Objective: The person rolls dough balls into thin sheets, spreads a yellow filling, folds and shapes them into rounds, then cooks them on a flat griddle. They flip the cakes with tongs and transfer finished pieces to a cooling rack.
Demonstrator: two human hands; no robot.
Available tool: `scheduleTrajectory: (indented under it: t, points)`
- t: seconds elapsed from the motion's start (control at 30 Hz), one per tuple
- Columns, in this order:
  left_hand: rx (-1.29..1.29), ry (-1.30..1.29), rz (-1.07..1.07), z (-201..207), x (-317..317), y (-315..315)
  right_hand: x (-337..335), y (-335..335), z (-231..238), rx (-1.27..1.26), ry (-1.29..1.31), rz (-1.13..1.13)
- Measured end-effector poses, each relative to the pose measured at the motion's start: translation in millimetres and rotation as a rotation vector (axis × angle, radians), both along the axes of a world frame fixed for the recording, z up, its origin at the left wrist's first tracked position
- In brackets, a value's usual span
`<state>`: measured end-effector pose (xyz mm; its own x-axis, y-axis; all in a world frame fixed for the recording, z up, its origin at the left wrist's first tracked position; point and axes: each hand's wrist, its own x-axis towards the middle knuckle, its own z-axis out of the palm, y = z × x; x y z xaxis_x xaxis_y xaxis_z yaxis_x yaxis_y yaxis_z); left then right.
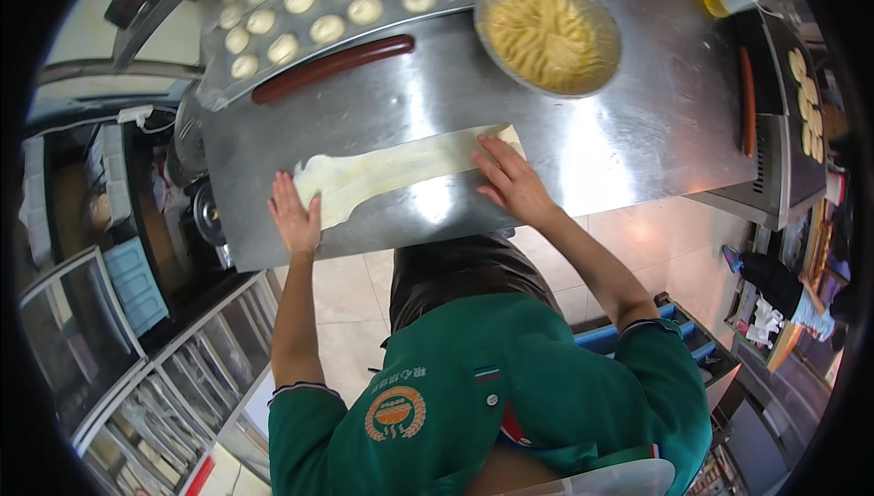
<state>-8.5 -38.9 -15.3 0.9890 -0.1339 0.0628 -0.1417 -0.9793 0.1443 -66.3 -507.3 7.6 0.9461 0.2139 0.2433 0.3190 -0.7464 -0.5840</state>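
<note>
A long, thin sheet of pale dough [391, 168] lies flat across the steel table, with an uneven left end. My left hand [295, 215] rests beside that left end, its fingers stretched and the thumb apart, close to the dough's edge. Over the right end, my right hand [515, 183] lies with spread fingers, the fingertips touching the dough. Neither hand is closed round anything. Beyond the sheet, a reddish-brown rolling pin [332, 68] lies at a slant along the front of a tray.
The tray [211, 86] at the far left holds several round dough pieces. A metal bowl [612, 51] of yellow, ridged mixture stands far right of centre. Another brown stick [747, 102] lies by the table's right edge. At far right, a dark tray [794, 150] carries pale pieces.
</note>
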Motion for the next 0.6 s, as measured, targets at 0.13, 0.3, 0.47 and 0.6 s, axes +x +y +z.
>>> scheduleTrajectory:
  t: [0.13,0.3,0.47,0.6]
  points:
    - [-0.041,0.037,0.012,3.7,-1.8,1.4,30.6,12.7,-2.4,-0.174,-0.135,0.065]
    - [-0.096,0.095,-0.074,18.6,6.9,3.0,45.4,20.0,8.3,-0.187,-0.158,-0.113]
    - [-0.161,0.130,-0.321,23.2,28.7,-6.1,27.5,63.1,10.7,-0.133,-0.144,-0.154]
    - [-0.198,0.232,-0.571,24.8,37.9,4.1,26.2,113.6,8.5,-0.051,-0.100,-0.570]
